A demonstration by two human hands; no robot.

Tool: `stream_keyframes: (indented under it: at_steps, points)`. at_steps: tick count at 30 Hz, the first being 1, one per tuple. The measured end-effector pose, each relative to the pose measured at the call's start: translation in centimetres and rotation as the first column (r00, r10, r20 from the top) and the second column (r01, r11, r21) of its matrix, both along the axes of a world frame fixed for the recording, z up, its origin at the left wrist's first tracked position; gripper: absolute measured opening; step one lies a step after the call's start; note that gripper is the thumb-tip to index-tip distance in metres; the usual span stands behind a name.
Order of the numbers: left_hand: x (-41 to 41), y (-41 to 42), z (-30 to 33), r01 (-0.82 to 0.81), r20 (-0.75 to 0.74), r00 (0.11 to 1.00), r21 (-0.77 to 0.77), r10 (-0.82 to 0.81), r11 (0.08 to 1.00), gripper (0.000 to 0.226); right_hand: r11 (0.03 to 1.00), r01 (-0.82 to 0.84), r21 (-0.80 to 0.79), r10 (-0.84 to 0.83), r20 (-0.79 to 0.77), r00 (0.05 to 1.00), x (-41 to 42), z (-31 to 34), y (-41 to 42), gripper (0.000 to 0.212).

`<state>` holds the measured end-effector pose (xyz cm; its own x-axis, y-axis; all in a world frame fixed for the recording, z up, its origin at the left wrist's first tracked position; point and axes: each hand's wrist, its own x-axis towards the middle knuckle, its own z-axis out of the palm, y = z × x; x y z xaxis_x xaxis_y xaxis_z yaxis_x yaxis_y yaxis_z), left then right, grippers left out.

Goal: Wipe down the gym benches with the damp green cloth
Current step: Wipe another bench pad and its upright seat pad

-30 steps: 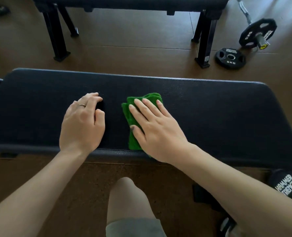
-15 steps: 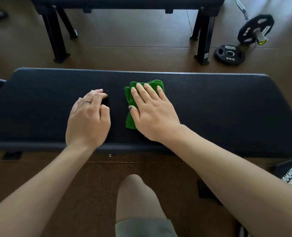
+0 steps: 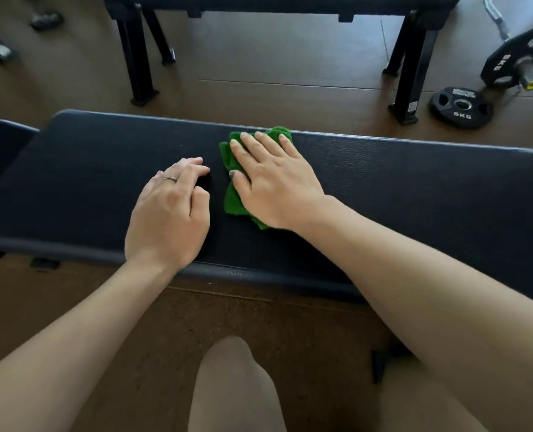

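Observation:
A black padded bench [image 3: 415, 188] stretches across the view in front of me. The folded green cloth [image 3: 234, 201] lies on its pad, reaching the far edge. My right hand [image 3: 274, 185] presses flat on the cloth with fingers spread, covering most of it. My left hand [image 3: 168, 216] rests palm down on the bare pad just left of the cloth, fingers slightly curled, holding nothing. A ring shows on one left finger.
A second black bench [image 3: 274, 1] stands across the brown floor, its legs [image 3: 408, 73] ahead. Two 5 kg weight plates [image 3: 460, 106] and a curl bar [image 3: 522, 67] lie at the far right. My bare knee [image 3: 234, 388] is below the bench.
My right hand has slid the green cloth away from me, from the near edge of the pad to its far edge. My left hand has stayed on the pad.

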<state>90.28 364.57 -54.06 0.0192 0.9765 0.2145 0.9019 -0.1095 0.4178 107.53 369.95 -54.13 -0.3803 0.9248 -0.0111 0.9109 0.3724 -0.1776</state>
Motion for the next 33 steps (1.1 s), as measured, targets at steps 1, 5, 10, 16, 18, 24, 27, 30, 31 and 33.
stream_keyframes:
  at_steps: [1, 5, 10, 16, 18, 24, 27, 30, 31, 33]
  points:
    - [0.0, 0.0, 0.1, -0.003, 0.002, 1.000, 0.003, 0.003, 1.000, 0.049, 1.000, 0.010, -0.004, -0.010, 0.010, 1.000, -0.4, 0.1, 0.7, 0.062]
    - [0.0, -0.1, 0.2, 0.009, 0.023, 1.000, 0.006, -0.009, 1.000, 0.047, 1.000, -0.026, -0.008, 0.026, 0.009, 1.000, -0.1, 0.4, -1.6, 0.063]
    - [-0.1, -0.1, 0.3, -0.008, 0.027, 1.000, 0.011, 0.007, 1.000, 0.045, 0.972, -0.235, -0.028, 0.235, -0.002, 0.972, 3.6, 0.9, -8.5, 0.062]
    - [-0.1, 0.1, 0.3, -0.042, 0.062, 0.997, 0.046, 0.039, 0.998, 0.045, 0.971, -0.236, 0.026, 0.235, 0.013, 0.972, 1.1, 0.2, -1.9, 0.061]
    - [-0.4, 0.0, 0.2, -0.079, 0.062, 0.995, 0.098, 0.073, 0.992, 0.043, 0.980, -0.199, 0.009, 0.198, 0.029, 0.980, -1.0, 0.3, 1.0, 0.061]
    - [-0.6, -0.1, 0.0, -0.159, 0.045, 0.987, 0.149, 0.154, 0.976, 0.033, 0.965, -0.261, -0.026, 0.261, 0.006, 0.965, 0.4, 0.8, -3.9, 0.064]
    - [-0.4, -0.1, 0.0, -0.182, 0.055, 0.983, 0.166, 0.175, 0.969, 0.032, 0.938, -0.343, -0.049, 0.345, 0.024, 0.938, 2.3, 0.9, -6.4, 0.064]
    - [-0.5, -0.3, -0.2, -0.221, 0.073, 0.975, 0.200, 0.211, 0.954, 0.031, 0.931, -0.361, -0.045, 0.362, 0.026, 0.932, 1.7, 1.1, -5.2, 0.064]
    - [-0.5, -0.4, -0.2, -0.240, 0.077, 0.970, 0.213, 0.229, 0.947, 0.032, 0.931, -0.363, -0.030, 0.364, 0.021, 0.931, 1.1, 1.0, -4.2, 0.063]
    - [-0.4, -0.3, -0.2, -0.267, 0.099, 0.963, 0.228, 0.250, 0.936, 0.034, 0.945, -0.326, -0.014, 0.326, 0.018, 0.945, -0.3, 0.9, -1.3, 0.061]
